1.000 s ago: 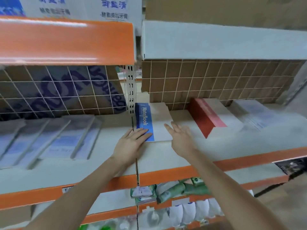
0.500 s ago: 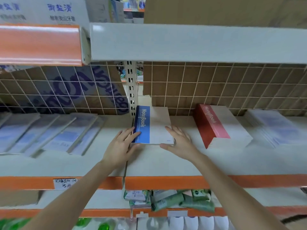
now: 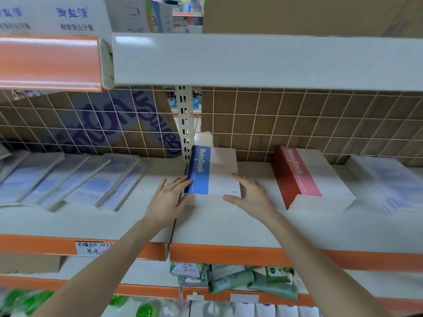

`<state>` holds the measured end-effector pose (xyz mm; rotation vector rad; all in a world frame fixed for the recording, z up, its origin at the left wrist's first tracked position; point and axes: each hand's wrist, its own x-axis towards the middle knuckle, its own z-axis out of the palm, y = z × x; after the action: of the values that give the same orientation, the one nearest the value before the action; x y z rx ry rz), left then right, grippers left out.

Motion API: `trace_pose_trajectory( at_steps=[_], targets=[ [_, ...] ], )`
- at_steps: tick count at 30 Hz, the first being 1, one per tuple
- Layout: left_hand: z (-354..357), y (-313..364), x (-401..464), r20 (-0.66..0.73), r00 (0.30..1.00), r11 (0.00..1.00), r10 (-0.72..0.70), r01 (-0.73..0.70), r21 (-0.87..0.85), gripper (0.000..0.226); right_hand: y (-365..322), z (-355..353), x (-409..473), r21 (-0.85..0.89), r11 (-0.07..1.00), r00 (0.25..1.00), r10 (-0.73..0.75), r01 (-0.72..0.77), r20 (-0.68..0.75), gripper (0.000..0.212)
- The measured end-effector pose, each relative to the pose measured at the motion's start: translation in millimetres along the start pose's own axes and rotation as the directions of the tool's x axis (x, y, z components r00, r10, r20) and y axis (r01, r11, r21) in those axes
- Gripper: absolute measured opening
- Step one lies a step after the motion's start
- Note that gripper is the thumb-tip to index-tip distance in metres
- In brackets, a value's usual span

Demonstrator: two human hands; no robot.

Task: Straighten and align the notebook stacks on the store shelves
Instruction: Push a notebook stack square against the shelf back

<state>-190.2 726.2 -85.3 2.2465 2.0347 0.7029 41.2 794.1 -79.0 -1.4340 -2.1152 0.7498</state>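
A stack of blue-spined notebooks (image 3: 217, 172) lies on the white shelf (image 3: 229, 223) beside the upright post. My left hand (image 3: 168, 199) presses flat against the stack's left side, fingers straight, thumb at the front corner. My right hand (image 3: 250, 195) touches its right front corner with spread fingers and the thumb along the front edge. A taller stack of red-spined notebooks (image 3: 306, 177) sits to the right, angled slightly. Several pale blue notebooks (image 3: 75, 181) lean in overlapping rows at the left.
More pale blue booklets (image 3: 389, 186) lie at the far right. A wire grid with cardboard (image 3: 297, 124) backs the shelf. An upper shelf (image 3: 251, 60) overhangs close above. Green and white packets (image 3: 240, 280) fill the shelf below. A handwritten price tag (image 3: 93, 248) hangs on the orange edge.
The view has risen and steadied. Both hands have shifted from the top of the blue stack to its sides, and the stack now sits squarer to the shelf.
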Motion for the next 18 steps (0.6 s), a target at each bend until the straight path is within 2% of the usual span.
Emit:
trace_pose_trajectory(
  at_steps=[6,11,18],
  targets=[
    [1.6,-1.2,0.5,-0.028,1.000,1.000,0.014,-0.014,-0.023,0.046,1.1,-2.2,3.0,0.109,0.994,0.999,0.026,-0.030,0.037,0.075],
    [1.4,-0.7,-0.4,-0.030,1.000,1.000,0.005,-0.006,-0.029,0.046,2.3,-2.6,5.0,0.033,0.999,0.999,0.010,-0.012,0.051,0.075],
    [1.0,3.9,-1.7,0.040,0.999,0.997,-0.037,0.034,0.075,0.048,3.6,-1.1,5.9,-0.059,0.998,0.997,-0.001,0.006,0.076,0.077]
  ],
)
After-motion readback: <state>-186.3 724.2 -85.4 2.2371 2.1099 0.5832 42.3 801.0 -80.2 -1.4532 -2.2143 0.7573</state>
